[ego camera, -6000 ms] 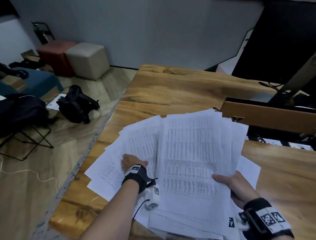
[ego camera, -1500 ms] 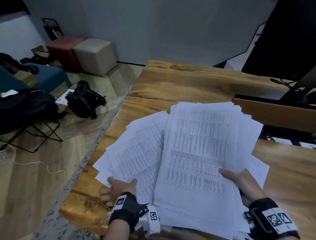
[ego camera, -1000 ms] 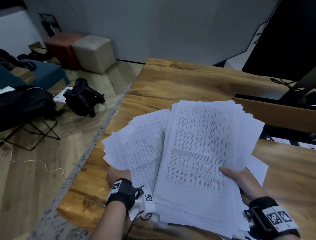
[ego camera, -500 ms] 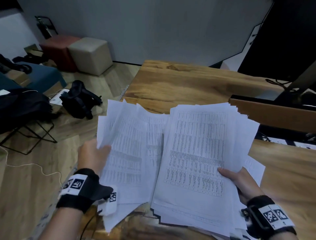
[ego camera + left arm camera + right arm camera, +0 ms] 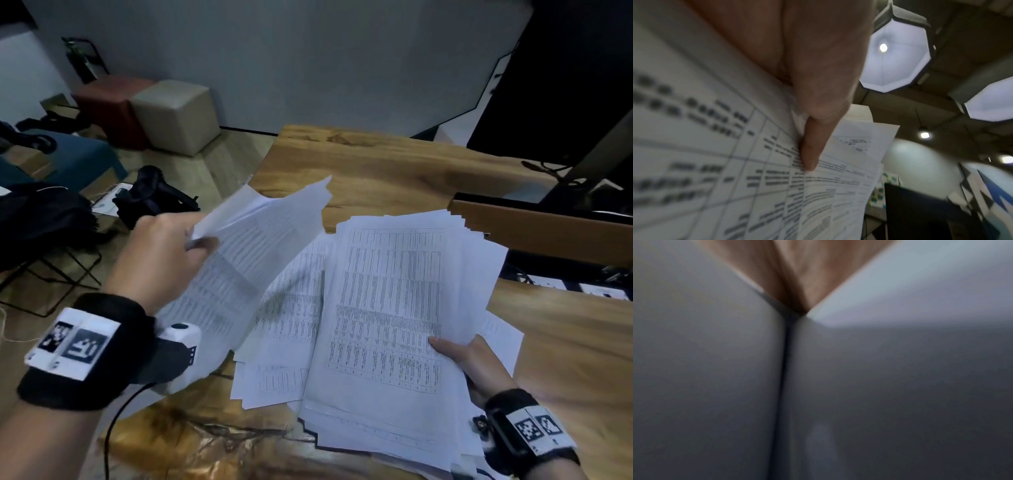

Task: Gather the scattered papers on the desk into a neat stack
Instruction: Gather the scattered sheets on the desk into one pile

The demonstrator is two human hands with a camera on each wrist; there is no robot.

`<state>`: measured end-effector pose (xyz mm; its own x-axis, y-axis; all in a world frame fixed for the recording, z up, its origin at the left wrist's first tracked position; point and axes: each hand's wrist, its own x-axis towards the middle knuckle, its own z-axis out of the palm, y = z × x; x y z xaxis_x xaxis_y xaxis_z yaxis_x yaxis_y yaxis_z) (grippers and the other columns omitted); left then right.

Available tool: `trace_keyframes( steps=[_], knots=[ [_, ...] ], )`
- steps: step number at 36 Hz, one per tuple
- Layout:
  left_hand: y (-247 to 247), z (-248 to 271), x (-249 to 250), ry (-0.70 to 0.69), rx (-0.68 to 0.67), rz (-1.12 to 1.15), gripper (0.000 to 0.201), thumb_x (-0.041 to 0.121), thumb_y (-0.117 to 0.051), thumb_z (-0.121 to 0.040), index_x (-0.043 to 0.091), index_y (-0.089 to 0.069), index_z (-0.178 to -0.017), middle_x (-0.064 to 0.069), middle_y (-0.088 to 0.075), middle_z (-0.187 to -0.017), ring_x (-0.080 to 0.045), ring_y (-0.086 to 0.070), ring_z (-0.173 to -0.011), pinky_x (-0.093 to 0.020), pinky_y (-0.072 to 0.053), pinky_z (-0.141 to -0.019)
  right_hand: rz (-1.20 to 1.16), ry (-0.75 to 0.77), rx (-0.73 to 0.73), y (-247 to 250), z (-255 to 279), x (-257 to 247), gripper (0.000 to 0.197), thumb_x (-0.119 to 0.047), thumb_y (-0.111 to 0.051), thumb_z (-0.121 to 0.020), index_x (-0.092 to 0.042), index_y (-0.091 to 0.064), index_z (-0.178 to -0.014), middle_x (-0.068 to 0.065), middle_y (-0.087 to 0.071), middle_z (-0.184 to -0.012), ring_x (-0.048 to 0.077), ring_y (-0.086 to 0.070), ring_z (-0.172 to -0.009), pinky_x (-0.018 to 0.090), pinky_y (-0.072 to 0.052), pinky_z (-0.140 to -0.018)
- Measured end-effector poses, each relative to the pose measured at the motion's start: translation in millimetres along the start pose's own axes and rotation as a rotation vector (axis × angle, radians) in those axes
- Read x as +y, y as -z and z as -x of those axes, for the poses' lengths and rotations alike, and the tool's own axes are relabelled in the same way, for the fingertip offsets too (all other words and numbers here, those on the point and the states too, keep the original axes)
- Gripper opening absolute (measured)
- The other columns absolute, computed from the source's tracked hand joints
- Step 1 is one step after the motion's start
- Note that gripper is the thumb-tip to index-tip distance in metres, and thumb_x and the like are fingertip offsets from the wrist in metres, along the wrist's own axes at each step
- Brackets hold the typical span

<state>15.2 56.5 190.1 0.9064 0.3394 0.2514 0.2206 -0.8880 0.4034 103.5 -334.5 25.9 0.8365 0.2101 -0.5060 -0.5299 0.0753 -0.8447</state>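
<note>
Wooden desk [image 5: 394,164], floor to the left. Near right, right hand [image 5: 469,359] grips the big stack [image 5: 387,308] by its right edge, thumb on top, stack resting on desk. Left hand [image 5: 161,253] clamped on a lifted sheaf [image 5: 246,246], tilted above loose papers [image 5: 291,329]; beige ottoman [image 5: 174,114] far left

Papers [image 5: 900,386] blur, hiding right hand [image 5: 797,272] fingers.

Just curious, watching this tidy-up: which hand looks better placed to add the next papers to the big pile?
Probably the left hand: it holds a lifted bundle of sheets beside the big pile, which the right hand grips.
</note>
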Motion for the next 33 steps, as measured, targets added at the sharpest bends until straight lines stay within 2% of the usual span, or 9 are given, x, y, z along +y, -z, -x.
trace_keyframes(
  steps=[3,7,12,17,20,23,25,30,33],
  knots=[
    [16,-8,-1,0.026,-0.07,0.159,0.007,0.018,-0.074,-0.083,0.011,-0.074,-0.084,-0.006,-0.074,-0.076,-0.024,-0.069,-0.072,-0.04,-0.055,-0.066,0.027,0.005,0.021,-2,-1,1,0.033,0.006,-0.06,-0.091,-0.001,-0.062,-0.123,0.013,-0.079,-0.102,0.029,-0.077,-0.09,0.033,-0.063,-0.065],
    [20,-20,-2,0.134,-0.214,0.595,0.018,0.021,-0.079,-0.07,0.022,-0.071,-0.087,0.017,-0.077,-0.075,0.002,-0.071,-0.063,-0.015,-0.057,-0.055,0.04,0.003,0.019,-5,0,0,0.033,0.005,-0.061,-0.091,-0.002,-0.062,-0.123,0.014,-0.079,-0.105,0.03,-0.076,-0.093,0.036,-0.064,-0.07],
    [-41,-21,0,0.283,-0.336,1.104,0.058,0.02,-0.088,-0.061,0.007,-0.067,-0.113,-0.013,-0.073,-0.114,-0.025,-0.073,-0.093,-0.041,-0.06,-0.08,-0.005,0.008,-0.028,-12,4,-2,0.035,0.004,-0.062,-0.09,-0.001,-0.062,-0.124,0.019,-0.076,-0.11,0.036,-0.074,-0.099,0.047,-0.06,-0.083],
    [-131,-2,28,0.43,-0.386,1.205,0.034,-0.009,-0.062,-0.086,0.003,-0.062,-0.118,-0.009,-0.074,-0.104,-0.032,-0.066,-0.102,-0.04,-0.058,-0.079,0.014,0.054,-0.116,-34,20,-11,0.022,0.018,-0.058,-0.082,-0.002,-0.063,-0.089,-0.002,-0.072,-0.058,0.009,-0.068,-0.049,0.021,-0.05,-0.041],
    [-164,7,32,0.491,-0.399,1.216,0.036,-0.002,-0.059,-0.091,0.007,-0.06,-0.126,-0.01,-0.071,-0.118,-0.031,-0.067,-0.108,-0.045,-0.056,-0.089,0.019,0.059,-0.184,-38,21,-10,0.032,0.018,-0.055,-0.086,-0.003,-0.068,-0.107,0.008,-0.077,-0.085,0.018,-0.075,-0.072,0.028,-0.056,-0.053],
    [-179,12,34,0.565,-0.431,1.208,0.041,0.0,-0.061,-0.091,0.008,-0.05,-0.129,-0.015,-0.064,-0.128,-0.031,-0.064,-0.113,-0.047,-0.051,-0.098,0.063,0.024,-0.138,-35,21,-8,0.026,0.012,-0.051,-0.094,-0.006,-0.069,-0.098,0.003,-0.078,-0.078,0.01,-0.073,-0.064,0.023,-0.055,-0.05],
    [-189,15,34,0.619,-0.404,1.188,0.045,0.001,-0.066,-0.088,0.01,-0.045,-0.127,-0.015,-0.063,-0.127,-0.031,-0.064,-0.111,-0.048,-0.052,-0.096,0.051,-0.01,-0.137,-33,22,-8,0.02,0.002,-0.054,-0.096,-0.007,-0.072,-0.1,0.015,-0.078,-0.098,0.017,-0.076,-0.074,0.028,-0.058,-0.057],
    [-205,21,38,0.56,-0.398,1.076,0.061,0.012,-0.071,-0.085,0.021,-0.043,-0.138,-0.001,-0.06,-0.132,-0.022,-0.059,-0.119,-0.046,-0.047,-0.103,-0.282,-0.128,-0.076,-14,17,-3,0.069,-0.066,-0.041,-0.092,-0.018,-0.057,-0.138,0.014,-0.064,-0.136,0.033,-0.059,-0.128,0.055,-0.041,-0.11],
    [-205,25,48,0.503,-0.471,1.037,0.038,0.009,-0.062,-0.092,0.027,-0.052,-0.125,0.002,-0.065,-0.122,-0.021,-0.063,-0.111,-0.042,-0.05,-0.099,-0.147,-0.183,-0.139,-7,14,-1,0.051,-0.038,-0.059,-0.093,-0.01,-0.058,-0.136,0.017,-0.068,-0.13,0.036,-0.063,-0.122,0.057,-0.038,-0.112]
  ],
)
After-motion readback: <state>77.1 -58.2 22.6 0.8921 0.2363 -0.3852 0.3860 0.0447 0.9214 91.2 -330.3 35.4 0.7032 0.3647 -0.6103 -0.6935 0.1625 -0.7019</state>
